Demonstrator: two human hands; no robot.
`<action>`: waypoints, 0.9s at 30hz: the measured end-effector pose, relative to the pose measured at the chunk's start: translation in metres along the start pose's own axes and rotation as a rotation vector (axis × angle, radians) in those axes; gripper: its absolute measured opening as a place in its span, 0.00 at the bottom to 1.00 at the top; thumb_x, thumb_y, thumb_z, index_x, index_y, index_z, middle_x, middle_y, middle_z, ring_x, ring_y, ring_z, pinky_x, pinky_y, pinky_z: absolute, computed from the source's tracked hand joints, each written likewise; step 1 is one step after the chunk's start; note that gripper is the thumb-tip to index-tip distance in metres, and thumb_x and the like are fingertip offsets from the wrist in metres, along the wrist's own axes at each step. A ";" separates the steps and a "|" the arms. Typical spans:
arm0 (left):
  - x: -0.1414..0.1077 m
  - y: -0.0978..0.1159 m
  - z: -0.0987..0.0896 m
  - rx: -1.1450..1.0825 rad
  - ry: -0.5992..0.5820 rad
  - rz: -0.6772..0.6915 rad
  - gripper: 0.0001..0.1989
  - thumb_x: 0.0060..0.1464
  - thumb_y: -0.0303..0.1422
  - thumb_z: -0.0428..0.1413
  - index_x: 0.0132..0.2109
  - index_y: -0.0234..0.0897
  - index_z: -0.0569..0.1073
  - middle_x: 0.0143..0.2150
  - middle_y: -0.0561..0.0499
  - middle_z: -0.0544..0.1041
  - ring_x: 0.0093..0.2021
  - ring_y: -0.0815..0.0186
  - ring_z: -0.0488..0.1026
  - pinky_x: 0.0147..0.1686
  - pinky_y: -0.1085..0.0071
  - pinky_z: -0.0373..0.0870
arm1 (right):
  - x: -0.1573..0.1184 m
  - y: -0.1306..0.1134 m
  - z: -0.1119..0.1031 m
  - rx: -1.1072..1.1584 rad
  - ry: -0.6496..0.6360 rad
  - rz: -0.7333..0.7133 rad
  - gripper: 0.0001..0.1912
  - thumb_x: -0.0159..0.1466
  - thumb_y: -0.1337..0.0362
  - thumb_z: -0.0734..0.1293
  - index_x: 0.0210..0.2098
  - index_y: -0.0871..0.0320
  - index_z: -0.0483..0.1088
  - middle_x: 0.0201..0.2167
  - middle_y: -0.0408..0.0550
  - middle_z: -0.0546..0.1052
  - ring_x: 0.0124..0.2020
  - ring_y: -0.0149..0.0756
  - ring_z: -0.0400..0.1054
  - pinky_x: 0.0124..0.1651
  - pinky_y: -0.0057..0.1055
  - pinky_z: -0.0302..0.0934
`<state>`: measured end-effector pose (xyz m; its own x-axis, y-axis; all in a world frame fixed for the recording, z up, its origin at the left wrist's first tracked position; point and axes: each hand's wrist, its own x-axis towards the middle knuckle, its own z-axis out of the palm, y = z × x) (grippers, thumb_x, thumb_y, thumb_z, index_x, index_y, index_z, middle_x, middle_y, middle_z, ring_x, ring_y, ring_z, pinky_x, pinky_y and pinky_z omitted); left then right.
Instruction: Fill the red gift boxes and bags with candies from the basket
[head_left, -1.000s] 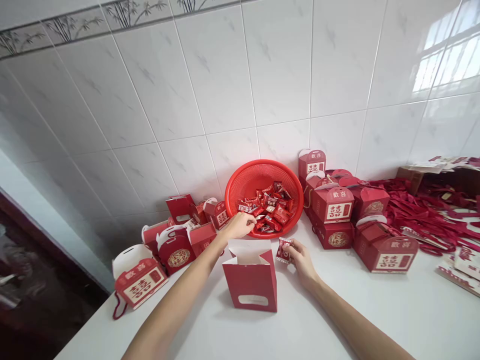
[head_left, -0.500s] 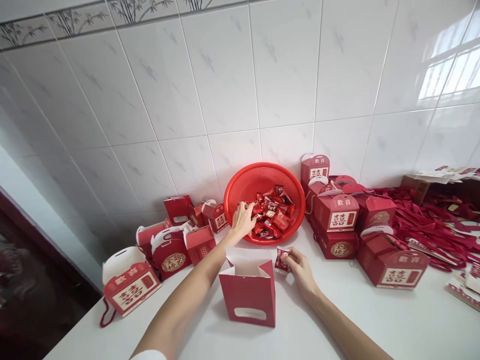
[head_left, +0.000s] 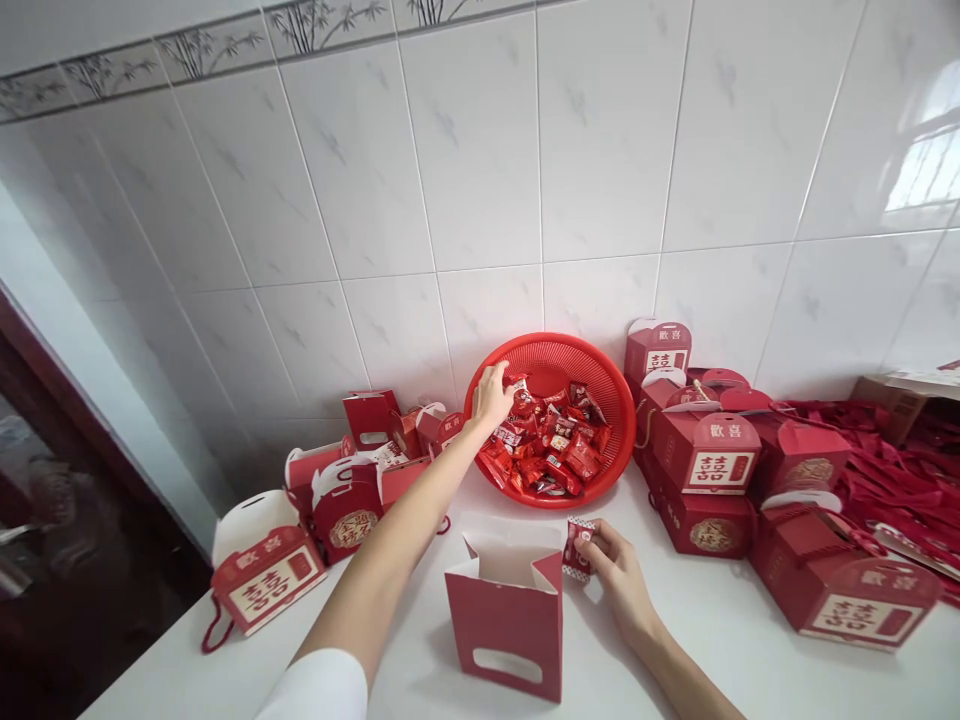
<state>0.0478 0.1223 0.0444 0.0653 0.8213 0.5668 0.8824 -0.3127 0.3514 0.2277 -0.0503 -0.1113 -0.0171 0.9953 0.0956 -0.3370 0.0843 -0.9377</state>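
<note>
A red plastic basket [head_left: 559, 345] leans against the tiled wall, holding many red-wrapped candies [head_left: 559, 430]. My left hand [head_left: 493, 398] is inside its left side, fingers apart and bent at the edge of the candy pile; nothing shows in its grasp. Between the thumb and fingers of my right hand [head_left: 611, 560] is a small wrapped candy [head_left: 579, 548], dark red with a white dotted end. Just left of it stands an upright red paper box [head_left: 506, 625], its top open and white inside, with an oval cut-out low on the front.
Several red gift boxes [head_left: 270, 580] with cord handles stand at the left on the white table [head_left: 409, 670]. At the right, more boxes [head_left: 716, 450] are stacked, and one box [head_left: 844, 580] sits nearer. Behind them lies a heap of dark red ribbons [head_left: 892, 470].
My left hand has shifted up and left within the basket, away from the middle of the pile. My right hand keeps the candy beside the box. The view has turned slightly left.
</note>
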 end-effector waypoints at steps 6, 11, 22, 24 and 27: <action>-0.017 -0.001 0.025 -0.134 -0.157 0.208 0.13 0.54 0.21 0.56 0.45 0.35 0.79 0.52 0.45 0.72 0.36 0.68 0.77 0.43 0.68 0.75 | 0.000 0.002 -0.002 -0.012 -0.012 0.002 0.21 0.54 0.48 0.74 0.29 0.59 0.68 0.26 0.46 0.74 0.28 0.34 0.63 0.32 0.29 0.56; -0.045 -0.004 0.032 -0.154 -0.330 0.377 0.06 0.54 0.27 0.58 0.38 0.37 0.80 0.38 0.49 0.78 0.38 0.64 0.77 0.47 0.66 0.73 | 0.001 0.003 -0.003 -0.052 -0.021 -0.017 0.20 0.55 0.49 0.73 0.29 0.59 0.68 0.25 0.45 0.73 0.28 0.33 0.63 0.32 0.29 0.56; -0.079 0.021 0.033 -0.026 -0.525 0.516 0.40 0.48 0.32 0.64 0.67 0.44 0.63 0.71 0.41 0.55 0.65 0.49 0.64 0.62 0.57 0.65 | 0.000 0.004 -0.002 -0.033 -0.023 -0.024 0.21 0.54 0.47 0.74 0.28 0.59 0.67 0.26 0.47 0.75 0.29 0.35 0.64 0.32 0.30 0.56; -0.078 0.029 0.040 0.025 -0.514 0.565 0.40 0.47 0.27 0.63 0.67 0.46 0.63 0.74 0.42 0.48 0.70 0.47 0.56 0.65 0.54 0.61 | 0.000 0.003 -0.002 -0.033 -0.021 -0.027 0.21 0.54 0.48 0.74 0.28 0.59 0.67 0.26 0.47 0.74 0.29 0.35 0.64 0.32 0.30 0.56; -0.075 0.039 0.048 0.115 -0.513 0.656 0.39 0.46 0.23 0.62 0.65 0.45 0.66 0.74 0.42 0.49 0.73 0.45 0.47 0.68 0.47 0.51 | 0.000 0.001 0.000 -0.033 -0.024 -0.016 0.21 0.54 0.48 0.73 0.28 0.58 0.66 0.25 0.45 0.73 0.28 0.33 0.62 0.31 0.29 0.54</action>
<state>0.1001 0.0713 -0.0204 0.7607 0.6138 0.2110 0.6319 -0.7746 -0.0248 0.2276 -0.0502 -0.1122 -0.0346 0.9923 0.1186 -0.3058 0.1024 -0.9466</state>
